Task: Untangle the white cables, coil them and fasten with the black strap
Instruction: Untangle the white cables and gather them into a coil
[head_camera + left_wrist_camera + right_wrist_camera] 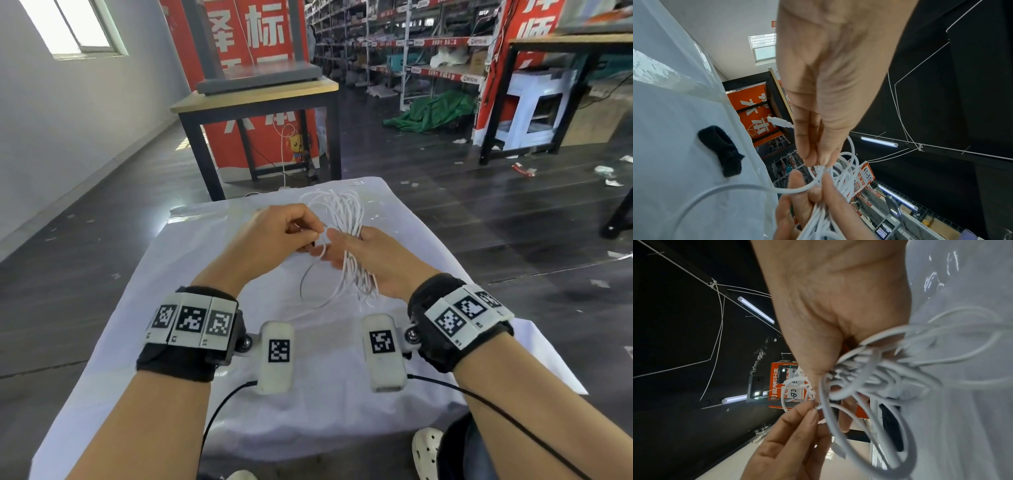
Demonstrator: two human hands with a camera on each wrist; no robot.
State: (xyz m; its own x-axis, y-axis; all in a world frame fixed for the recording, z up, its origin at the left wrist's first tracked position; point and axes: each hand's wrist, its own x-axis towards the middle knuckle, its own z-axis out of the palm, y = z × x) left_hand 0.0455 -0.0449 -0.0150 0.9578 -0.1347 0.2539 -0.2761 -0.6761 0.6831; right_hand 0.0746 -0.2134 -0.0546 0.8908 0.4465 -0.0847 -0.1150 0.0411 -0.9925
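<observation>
Nearest the body, at about 5 o'clock on the table (394, 394) with its white cloth, the right hand (373, 260) holds the coiled bundle of white cables (346, 219) across its palm, thumb and fingers curled round the gathered middle. Just beside it at 7 o'clock, the left hand (270, 233) pinches a single loose strand between thumb and fingertips (812, 155), with the white plug end (780, 122) jutting from behind its fingers. One slack loop (308, 291) droops from the bundle onto the cloth.

Farther out, towards 11 o'clock in the left wrist view, the black strap (721, 149) lies on the cloth, apart from both hands.

The cables look light, limp and a little springy, so the loops will likely slip unless squeezed at the bundle's waist, which is the sensible place to grip and to strap. The strap looks soft and flexible.
</observation>
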